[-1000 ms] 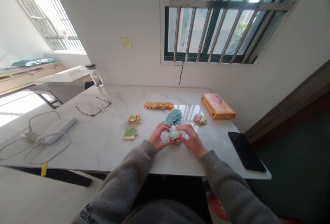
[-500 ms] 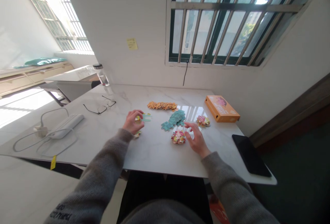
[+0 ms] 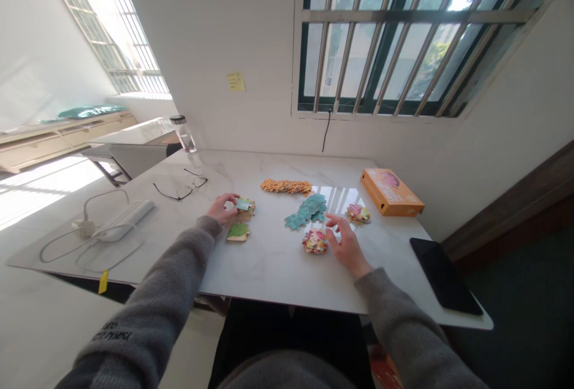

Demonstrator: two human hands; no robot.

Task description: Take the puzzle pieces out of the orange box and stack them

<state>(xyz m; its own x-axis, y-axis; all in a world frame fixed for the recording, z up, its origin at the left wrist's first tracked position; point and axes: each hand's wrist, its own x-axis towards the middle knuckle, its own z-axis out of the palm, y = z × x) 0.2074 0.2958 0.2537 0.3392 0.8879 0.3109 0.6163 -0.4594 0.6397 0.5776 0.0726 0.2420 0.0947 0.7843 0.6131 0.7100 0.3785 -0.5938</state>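
My left hand (image 3: 223,209) has its fingers closed at the edge of a teal puzzle piece (image 3: 243,204), over a stack of yellow-green pieces (image 3: 247,212). Just nearer to me lies a green stack (image 3: 237,232). My right hand (image 3: 344,239) hovers with thumb and fingers apart, nothing between them, beside a pink and red pile (image 3: 314,241). Beyond that pile is a spread heap of teal pieces (image 3: 307,211). A row of orange pieces (image 3: 286,186) lies farther back. Another pink and yellow pile (image 3: 358,214) is right of the teal heap.
An orange box (image 3: 391,192) stands at the back right, with a black tablet (image 3: 443,275) near the right edge. On the left are eyeglasses (image 3: 180,190), a bottle (image 3: 185,135), and a white power strip (image 3: 124,220) with looped cable.
My left hand has drawn back to the left, and the teal piece is now over the yellow-green stack. The green stack is uncovered. My right hand keeps its place beside the pink and red pile.
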